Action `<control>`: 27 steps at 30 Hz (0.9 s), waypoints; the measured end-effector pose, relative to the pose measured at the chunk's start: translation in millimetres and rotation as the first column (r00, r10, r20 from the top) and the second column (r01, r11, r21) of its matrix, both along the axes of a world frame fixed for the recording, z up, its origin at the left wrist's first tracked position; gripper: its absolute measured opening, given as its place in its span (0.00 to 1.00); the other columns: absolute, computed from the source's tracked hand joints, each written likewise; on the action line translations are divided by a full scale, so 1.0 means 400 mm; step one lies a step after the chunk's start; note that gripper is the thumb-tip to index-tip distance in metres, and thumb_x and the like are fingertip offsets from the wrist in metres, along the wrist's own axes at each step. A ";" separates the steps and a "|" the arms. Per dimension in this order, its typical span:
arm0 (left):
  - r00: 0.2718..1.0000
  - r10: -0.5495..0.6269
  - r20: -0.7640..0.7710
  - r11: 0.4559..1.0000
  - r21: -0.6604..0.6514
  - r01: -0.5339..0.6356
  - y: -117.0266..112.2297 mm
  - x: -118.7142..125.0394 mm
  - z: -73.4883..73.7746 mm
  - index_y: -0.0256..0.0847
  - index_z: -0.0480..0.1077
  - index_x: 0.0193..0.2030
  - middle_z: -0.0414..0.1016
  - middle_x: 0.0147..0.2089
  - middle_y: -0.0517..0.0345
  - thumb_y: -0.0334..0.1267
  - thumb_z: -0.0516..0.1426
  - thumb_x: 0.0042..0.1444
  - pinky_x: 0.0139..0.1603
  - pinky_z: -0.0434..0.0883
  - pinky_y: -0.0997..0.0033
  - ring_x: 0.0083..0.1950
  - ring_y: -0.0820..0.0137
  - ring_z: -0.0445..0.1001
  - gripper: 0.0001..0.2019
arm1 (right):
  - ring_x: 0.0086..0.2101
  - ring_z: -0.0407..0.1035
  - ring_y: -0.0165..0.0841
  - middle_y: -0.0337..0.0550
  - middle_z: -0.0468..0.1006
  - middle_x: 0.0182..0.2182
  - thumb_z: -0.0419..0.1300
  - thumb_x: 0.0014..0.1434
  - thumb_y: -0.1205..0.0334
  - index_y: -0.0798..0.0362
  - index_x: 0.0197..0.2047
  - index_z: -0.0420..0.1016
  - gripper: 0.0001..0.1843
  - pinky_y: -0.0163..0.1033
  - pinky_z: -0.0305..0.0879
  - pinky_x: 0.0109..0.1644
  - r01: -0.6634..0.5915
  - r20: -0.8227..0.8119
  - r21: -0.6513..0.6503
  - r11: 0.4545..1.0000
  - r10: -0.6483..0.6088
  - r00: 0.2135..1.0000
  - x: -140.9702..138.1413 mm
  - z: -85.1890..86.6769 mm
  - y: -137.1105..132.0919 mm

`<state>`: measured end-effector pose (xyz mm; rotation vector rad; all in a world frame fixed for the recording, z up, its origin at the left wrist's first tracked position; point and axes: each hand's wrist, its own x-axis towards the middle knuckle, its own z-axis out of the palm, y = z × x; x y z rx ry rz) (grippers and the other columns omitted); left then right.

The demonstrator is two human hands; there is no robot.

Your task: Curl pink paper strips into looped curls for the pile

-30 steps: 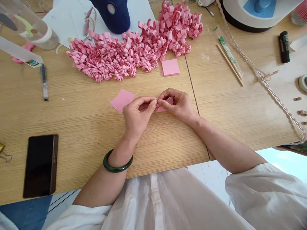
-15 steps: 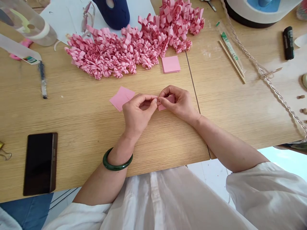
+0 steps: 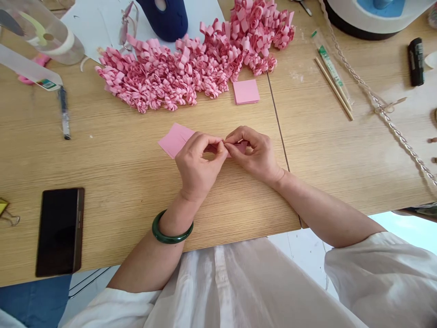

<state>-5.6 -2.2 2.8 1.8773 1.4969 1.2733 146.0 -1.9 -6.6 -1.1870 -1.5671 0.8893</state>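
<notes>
My left hand and my right hand meet over the middle of the wooden table. Both pinch a small pink paper piece, thumb and forefinger tips touching at its left end. Most of that piece is hidden under my right fingers. A flat pink paper square lies on the table just left of my left hand. A green bangle circles my left wrist.
A big heap of curled pink paper pieces fills the far side, with a small stack of pink squares beside it. A black phone lies front left, a pen at left, chopsticks and a braided cord at right.
The hands stay pinched on the pink piece with only slight finger movement. The view has shifted a little.
</notes>
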 end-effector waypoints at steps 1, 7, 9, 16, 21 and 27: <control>1.000 0.003 -0.003 1.000 0.026 -0.003 -0.001 0.001 -0.001 0.43 0.74 0.30 0.78 0.32 0.62 0.27 0.62 0.54 0.40 0.74 0.71 0.32 0.73 0.76 0.06 | 0.35 0.72 0.32 0.42 0.80 0.32 0.63 0.63 0.58 0.52 0.33 0.74 0.08 0.41 0.70 0.44 0.001 -0.007 0.002 1.000 -0.001 1.000 -0.002 0.000 -0.001; 0.991 -0.023 0.134 0.999 0.041 0.018 -0.001 0.009 -0.011 0.42 0.77 0.33 0.80 0.33 0.61 0.31 0.62 0.57 0.37 0.74 0.73 0.32 0.74 0.76 0.03 | 0.35 0.72 0.31 0.41 0.80 0.34 0.64 0.62 0.60 0.52 0.35 0.75 0.06 0.39 0.70 0.45 0.049 -0.072 -0.007 0.999 -0.050 0.996 -0.006 -0.001 0.001; 0.971 -0.050 0.235 0.997 -0.039 0.061 -0.001 0.010 -0.012 0.42 0.79 0.35 0.82 0.36 0.59 0.34 0.62 0.60 0.40 0.76 0.73 0.36 0.72 0.78 0.03 | 0.35 0.71 0.31 0.40 0.80 0.33 0.64 0.61 0.59 0.52 0.34 0.75 0.07 0.39 0.70 0.44 0.066 -0.081 -0.034 0.997 -0.069 0.994 -0.002 -0.001 0.005; 0.890 -0.033 0.454 0.957 -0.242 0.159 0.002 0.007 -0.014 0.42 0.82 0.36 0.83 0.35 0.58 0.40 0.63 0.60 0.42 0.77 0.71 0.36 0.71 0.79 0.06 | 0.33 0.70 0.30 0.39 0.79 0.31 0.64 0.59 0.59 0.53 0.32 0.74 0.07 0.38 0.69 0.42 0.046 -0.153 -0.125 0.991 -0.065 0.986 0.013 0.009 0.017; 0.836 -0.045 0.547 0.937 -0.267 0.225 0.008 0.001 -0.021 0.42 0.83 0.35 0.81 0.31 0.60 0.42 0.66 0.60 0.39 0.77 0.73 0.33 0.73 0.78 0.07 | 0.33 0.70 0.30 0.38 0.78 0.31 0.66 0.59 0.56 0.53 0.32 0.75 0.10 0.38 0.69 0.43 0.016 -0.174 -0.163 0.987 -0.044 0.984 0.016 0.014 0.019; 0.808 -0.057 0.586 0.918 -0.288 0.274 0.012 -0.002 -0.013 0.44 0.82 0.33 0.79 0.28 0.62 0.39 0.66 0.59 0.37 0.77 0.73 0.31 0.73 0.76 0.05 | 0.32 0.69 0.29 0.38 0.77 0.30 0.69 0.59 0.50 0.53 0.31 0.74 0.16 0.38 0.67 0.41 -0.038 -0.245 -0.172 0.984 -0.005 0.970 0.019 0.014 0.022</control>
